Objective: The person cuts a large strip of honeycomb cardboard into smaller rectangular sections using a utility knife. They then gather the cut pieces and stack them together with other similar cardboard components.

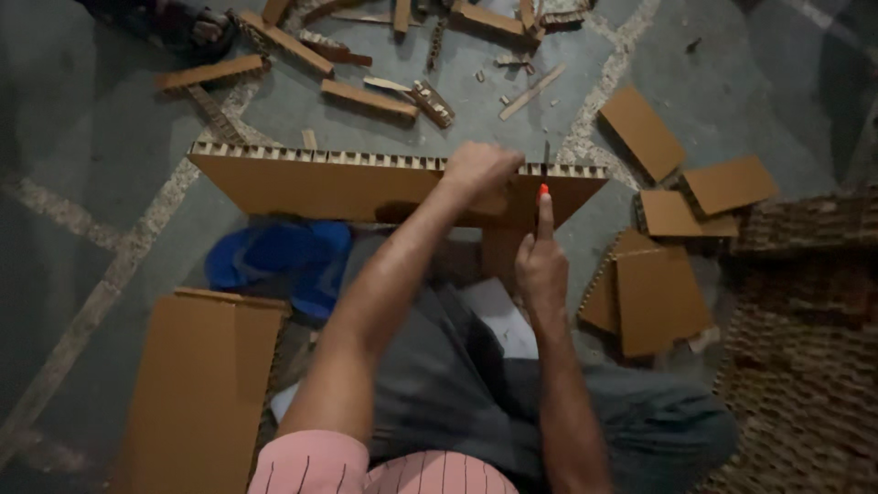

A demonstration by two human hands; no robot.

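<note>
Honeycomb cardboard panel (302, 187) is held upright on the floor (82, 155), its top edge gripped by the left hand (480, 169); an orange-tipped knife (543, 183) is clasped in the right hand (541, 265), mid-cut; a steady downward stroke seems called for.

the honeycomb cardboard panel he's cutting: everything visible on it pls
The cardboard panel is a long brown slab standing on edge across the floor, roughly level. Its top edge shows a row of open honeycomb cells between two smooth brown faces. The left hand presses down on the top edge near the right end. Beside it, the right hand holds an orange-tipped knife upright against the panel, blade at the top edge. The panel's lower edge is hidden behind the arms and lap.
</note>
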